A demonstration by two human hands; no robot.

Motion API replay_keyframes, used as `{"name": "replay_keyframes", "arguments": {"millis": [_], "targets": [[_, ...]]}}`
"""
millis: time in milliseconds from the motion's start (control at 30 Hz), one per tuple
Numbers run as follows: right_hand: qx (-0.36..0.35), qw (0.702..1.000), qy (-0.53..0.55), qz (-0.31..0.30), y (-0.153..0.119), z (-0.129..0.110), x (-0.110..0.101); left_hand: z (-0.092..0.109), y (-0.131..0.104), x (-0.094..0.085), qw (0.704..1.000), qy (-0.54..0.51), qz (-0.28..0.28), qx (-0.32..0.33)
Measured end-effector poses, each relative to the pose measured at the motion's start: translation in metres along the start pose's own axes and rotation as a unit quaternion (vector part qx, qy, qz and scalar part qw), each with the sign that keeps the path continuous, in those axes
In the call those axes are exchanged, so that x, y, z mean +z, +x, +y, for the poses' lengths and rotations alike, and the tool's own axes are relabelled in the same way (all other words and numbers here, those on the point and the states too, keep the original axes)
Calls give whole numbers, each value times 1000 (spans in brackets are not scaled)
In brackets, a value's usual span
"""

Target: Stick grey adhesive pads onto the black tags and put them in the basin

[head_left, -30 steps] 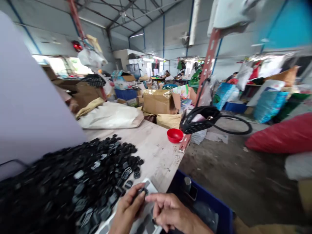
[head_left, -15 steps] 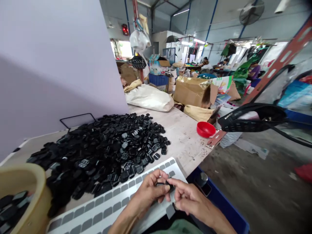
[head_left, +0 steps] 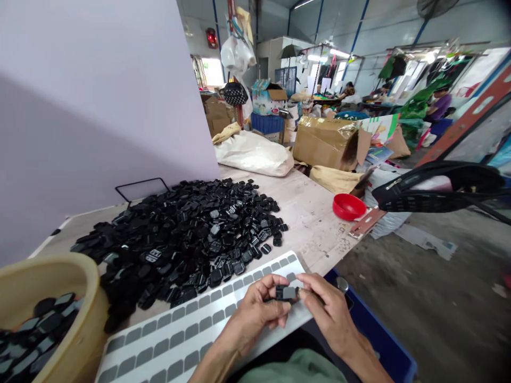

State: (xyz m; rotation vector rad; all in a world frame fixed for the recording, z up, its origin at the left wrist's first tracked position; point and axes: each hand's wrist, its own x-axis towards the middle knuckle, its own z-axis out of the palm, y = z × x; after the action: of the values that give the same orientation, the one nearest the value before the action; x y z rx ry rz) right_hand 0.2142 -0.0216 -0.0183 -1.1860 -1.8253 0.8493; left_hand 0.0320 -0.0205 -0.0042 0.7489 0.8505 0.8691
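Between the thumb and fingers of my left hand [head_left: 261, 303] is a small black plastic buckle [head_left: 280, 291]. A grey rounded sticker [head_left: 289, 293] lies against the buckle's right part; whether it is stuck flat I cannot tell. My right hand [head_left: 329, 311] has its thumb and forefinger pinched at the sticker's right edge. Under both hands lies a white sheet [head_left: 191, 325] with rows of grey rounded stickers, a few spots bare near the hands. Beyond the sheet a large heap of black buckles [head_left: 179, 234] covers the table.
A yellowish tub [head_left: 93, 298] with black pieces, some grey-faced, stands at left. A red bowl [head_left: 349, 207] sits near the table's right edge. Below that edge is a blue bin [head_left: 383, 340]. A white sack [head_left: 255, 154] and a cardboard box [head_left: 325, 143] lie behind; a black bag [head_left: 419, 186] hangs at right.
My right hand has brought the grey sticker up from below onto the buckle. My left hand has turned the buckle into clearer view. The camera has swung slightly left.
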Motion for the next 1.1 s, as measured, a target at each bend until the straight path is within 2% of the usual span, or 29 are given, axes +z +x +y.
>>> {"name": "replay_keyframes", "arguments": {"millis": [100, 200, 333, 533, 667, 900, 1100], "targets": [[-55, 997, -47, 14, 1, -1, 4, 2, -1, 3, 1000, 1, -5, -1], [-81, 993, -83, 11, 3, -1, 7, 0, -1, 4, 1000, 4, -2, 1], [-83, 992, -96, -12, 4, -1, 8, -4, 2, 2, 1000, -3, 7, -2], [-68, 995, -76, 7, 6, -7, 5, -2, 4, -1, 1000, -23, 18, 4], [-72, 995, -73, -2, 8, -6, 8, -1, 4, 0, 999, -31, 16, 4], [-91, 990, -109, -15, 7, 0, 11, -1, 2, 3, 999, -31, 36, 3], [-96, 986, -132, -28, 7, 1, 10, -3, 3, 1, 999, -22, 25, -2]]}}
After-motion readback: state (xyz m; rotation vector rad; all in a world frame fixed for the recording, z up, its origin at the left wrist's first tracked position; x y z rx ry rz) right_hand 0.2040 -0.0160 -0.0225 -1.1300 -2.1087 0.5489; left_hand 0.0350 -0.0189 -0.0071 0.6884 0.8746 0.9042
